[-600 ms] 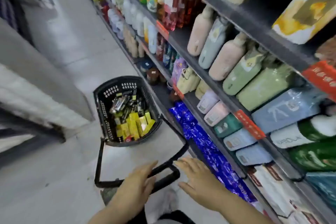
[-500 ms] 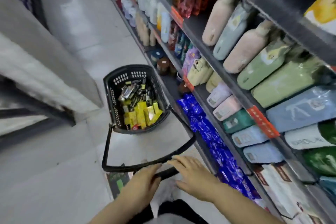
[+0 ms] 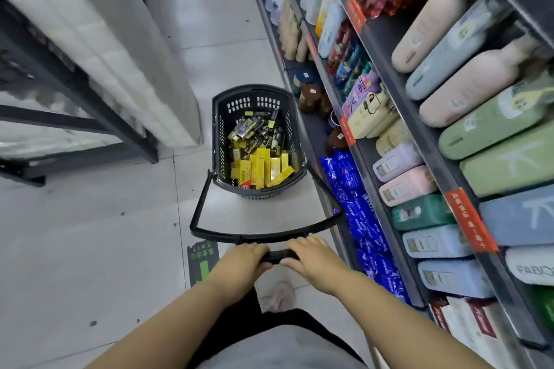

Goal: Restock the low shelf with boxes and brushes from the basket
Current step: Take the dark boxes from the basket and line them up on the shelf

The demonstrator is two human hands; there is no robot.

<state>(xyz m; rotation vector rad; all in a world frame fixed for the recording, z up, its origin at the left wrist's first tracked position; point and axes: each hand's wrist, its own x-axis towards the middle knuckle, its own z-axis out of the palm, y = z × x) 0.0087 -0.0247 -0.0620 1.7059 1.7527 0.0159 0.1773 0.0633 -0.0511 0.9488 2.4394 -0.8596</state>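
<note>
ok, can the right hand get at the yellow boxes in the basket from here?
Probably not yet. The right hand grips the handle, and the yellow boxes lie in the basket at the far end of its frame. The top is open.

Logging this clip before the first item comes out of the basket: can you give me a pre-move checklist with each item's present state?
1. Left hand on the handle: ok, fingers curled over the bar.
2. Right hand on the handle: ok, fingers curled over the bar.
3. Basket on the floor beside the shelving: ok, upright.
4. Stock in basket: ok, yellow boxes near, dark packs behind.
5. Brushes among the dark packs: cannot tell, too small.
6. Free space on the low shelf: cannot tell; blue packets fill the near stretch.
</note>
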